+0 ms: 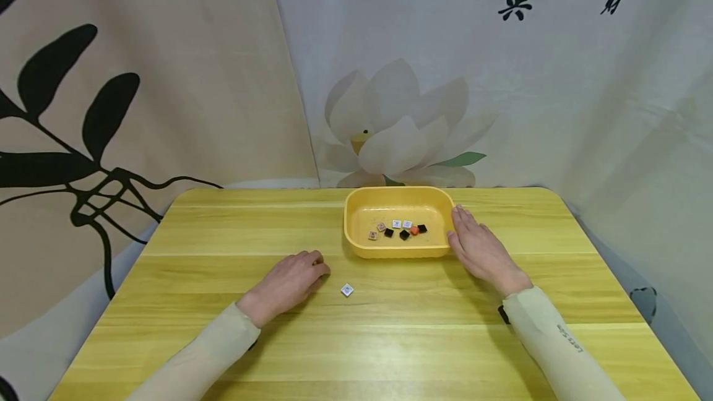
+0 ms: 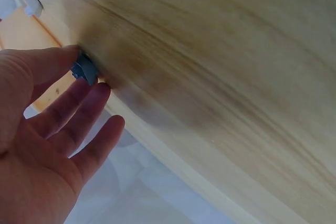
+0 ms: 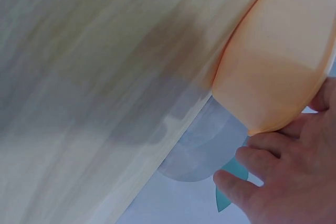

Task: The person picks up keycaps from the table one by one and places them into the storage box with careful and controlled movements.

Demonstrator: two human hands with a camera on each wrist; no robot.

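Note:
My left hand is on the table, left of the yellow tray. In the left wrist view, its thumb and fingertips pinch a small dark block at the table surface; the head view hides this block behind the fingers. A white cube with a dark mark on top lies just right of that hand. My right hand lies with fingers extended along the right side of the yellow tray, touching its wall. Inside the tray are several small cubes: black ones, white ones, tan ones and an orange piece.
The tray stands near the back edge of the wooden table. A pale curtain printed with a lotus, dark leaves and characters hangs right behind the table.

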